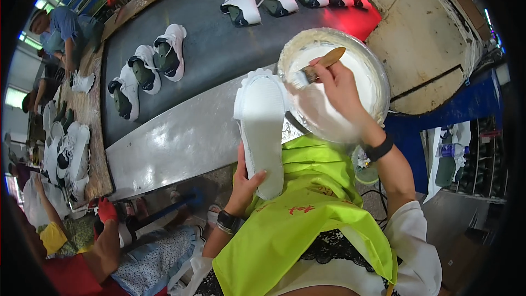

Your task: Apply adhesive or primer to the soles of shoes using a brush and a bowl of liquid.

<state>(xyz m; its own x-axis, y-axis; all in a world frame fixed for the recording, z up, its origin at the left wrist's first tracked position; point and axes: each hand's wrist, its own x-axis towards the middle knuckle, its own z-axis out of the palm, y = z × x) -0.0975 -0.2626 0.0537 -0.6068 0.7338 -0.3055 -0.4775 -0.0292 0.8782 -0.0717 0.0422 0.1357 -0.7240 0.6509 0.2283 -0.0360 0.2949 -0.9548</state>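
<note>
My left hand [244, 184] grips the heel end of a white shoe sole [263, 137]. The sole's flat inner face is turned up, and its wider, wavy-edged end points away from me beside the bowl. In my right hand [342, 89] is a brush [331, 57] with a wooden handle, its white-coated bristles pointing left. The brush is over a round metal bowl [383, 79] that holds a white liquid and has dried residue round its rim. Part of the bowl's near side is blurred.
A dark conveyor belt [203, 49] carries several white-and-green shoes [171, 55], with a red glow at its far right. A metal ledge [164, 156] borders it. Co-workers sit at the left, near a wooden bench [97, 148] of shoe parts. A stained table [427, 38] stands right.
</note>
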